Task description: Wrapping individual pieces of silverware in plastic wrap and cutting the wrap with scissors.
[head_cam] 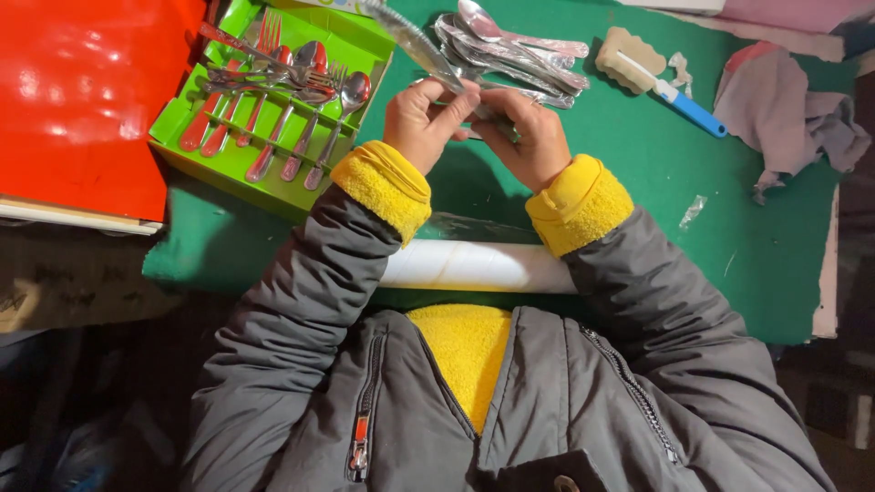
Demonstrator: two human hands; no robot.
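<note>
Left hand (421, 121) and right hand (522, 135) both pinched closed on a plastic-wrapped knife (415, 43), near the green table's (638, 219) far edge, beside the green cutlery tray (273, 187).

A green mat (638, 173) lay under silver cutlery (510, 50), a lime-green tray (264, 182) sat at upper left beside a glossy red box (82, 100), the sponge (629, 55) was cream with a blue handle (697, 114), and the grey jacket (301, 346) showed yellow cuffs (383, 187).
</note>
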